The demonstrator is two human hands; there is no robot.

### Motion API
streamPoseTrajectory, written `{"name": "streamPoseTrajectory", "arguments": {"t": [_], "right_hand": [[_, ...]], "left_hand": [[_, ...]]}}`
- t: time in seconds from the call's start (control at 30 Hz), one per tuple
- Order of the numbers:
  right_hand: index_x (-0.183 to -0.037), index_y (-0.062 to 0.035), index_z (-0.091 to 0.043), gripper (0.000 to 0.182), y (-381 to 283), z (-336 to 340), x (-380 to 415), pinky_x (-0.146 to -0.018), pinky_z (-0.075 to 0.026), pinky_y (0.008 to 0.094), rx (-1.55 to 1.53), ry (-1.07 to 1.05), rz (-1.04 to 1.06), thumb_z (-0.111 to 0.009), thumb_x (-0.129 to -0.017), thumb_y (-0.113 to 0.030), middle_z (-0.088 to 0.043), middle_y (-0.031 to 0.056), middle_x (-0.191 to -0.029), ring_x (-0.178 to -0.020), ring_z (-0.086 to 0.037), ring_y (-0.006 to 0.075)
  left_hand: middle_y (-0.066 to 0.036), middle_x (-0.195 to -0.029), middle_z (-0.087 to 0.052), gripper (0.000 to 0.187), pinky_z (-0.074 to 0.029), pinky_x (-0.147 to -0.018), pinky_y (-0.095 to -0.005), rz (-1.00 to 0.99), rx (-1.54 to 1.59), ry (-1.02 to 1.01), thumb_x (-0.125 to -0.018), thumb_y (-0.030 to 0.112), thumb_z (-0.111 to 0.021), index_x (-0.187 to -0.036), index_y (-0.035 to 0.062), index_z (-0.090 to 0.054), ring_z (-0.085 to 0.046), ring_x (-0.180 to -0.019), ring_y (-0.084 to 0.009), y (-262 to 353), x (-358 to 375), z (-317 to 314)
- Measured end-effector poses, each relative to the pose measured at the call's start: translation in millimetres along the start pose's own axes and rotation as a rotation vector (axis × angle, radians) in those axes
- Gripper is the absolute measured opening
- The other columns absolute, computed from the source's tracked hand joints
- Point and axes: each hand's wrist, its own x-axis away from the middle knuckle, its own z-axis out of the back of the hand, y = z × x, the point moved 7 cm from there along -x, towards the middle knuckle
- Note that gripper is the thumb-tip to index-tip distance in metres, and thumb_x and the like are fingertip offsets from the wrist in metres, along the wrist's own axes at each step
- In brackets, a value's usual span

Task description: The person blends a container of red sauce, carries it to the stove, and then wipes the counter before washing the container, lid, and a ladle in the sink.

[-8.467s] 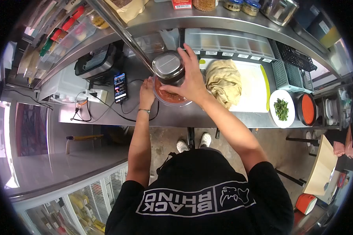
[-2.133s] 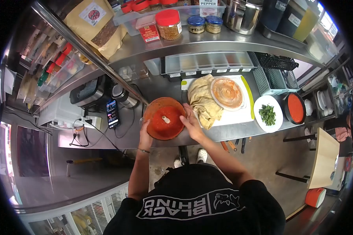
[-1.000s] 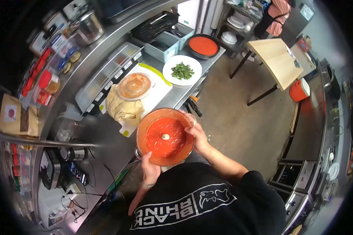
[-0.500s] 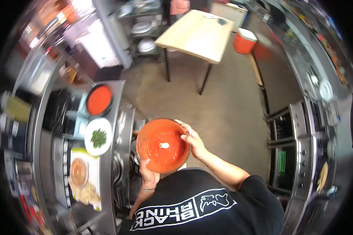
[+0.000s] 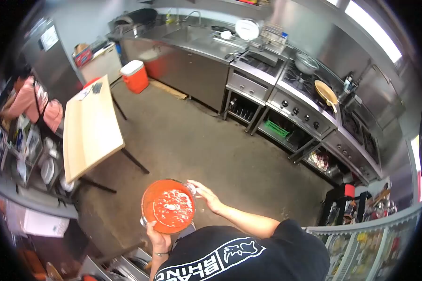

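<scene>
A round, see-through bowl (image 5: 147, 203) of red sauce (image 5: 177, 218) is held in front of my black shirt. In the middle of the sauce is a small pale centre piece (image 5: 172, 207). My left hand (image 5: 158, 238), with a bracelet at the wrist, grips the bowl's lower left side. On the upper right, my right hand (image 5: 208, 196) has its fingers at the bowl's handle.
A wooden table (image 5: 91, 126) stands ahead on the left, with a person in pink (image 5: 44, 105) behind it. A red cooler (image 5: 136, 79) is by the steel counter. Stoves (image 5: 305, 100) line the right; shelving (image 5: 365, 253) is at lower right.
The view has swung right, and the side counter with the plate of herbs has left the frame. Both hands still hold the bowl, now lower and further left in view.
</scene>
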Motion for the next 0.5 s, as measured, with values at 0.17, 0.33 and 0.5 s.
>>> {"name": "streamPoseTrajectory", "arguments": {"t": [0.17, 0.33, 0.5], "right_hand": [[-0.117, -0.0104, -0.054, 0.045, 73, 117, -22, -0.096, -0.033, 0.035, 0.427, 0.456, -0.102, -0.036, -0.09, -0.042, -0.052, 0.0117, -0.118, -0.114, -0.043, 0.0244], [-0.104, -0.0054, -0.059, 0.046, 167, 205, 13, -0.094, -0.034, 0.0364, 0.653, 0.742, -0.58, -0.035, -0.09, -0.042, -0.057, 0.0159, -0.11, -0.11, -0.047, 0.0304], [-0.107, -0.005, -0.059, 0.048, 227, 264, 79, -0.097, -0.033, 0.0378, 0.601, 0.915, -0.889, -0.035, -0.089, -0.042, -0.054, 0.0188, -0.115, -0.112, -0.046, 0.0328]], "left_hand": [[-0.01, -0.121, -0.049, 0.057, -0.039, -0.095, -0.038, 0.133, -0.093, -0.212, -0.073, 0.021, -0.047, -0.126, 0.0048, -0.037, -0.048, -0.111, -0.0245, -10, -88, -56], [-0.009, -0.123, -0.047, 0.057, -0.037, -0.096, -0.0384, 0.295, -0.137, -0.404, -0.073, 0.021, -0.049, -0.126, 0.0054, -0.037, -0.046, -0.113, -0.0235, -36, -171, -126], [-0.008, -0.121, -0.047, 0.052, -0.038, -0.094, -0.04, 0.46, -0.246, -0.44, -0.076, 0.021, -0.05, -0.125, 0.0089, -0.038, -0.046, -0.114, -0.0222, -92, -248, -213]]}}
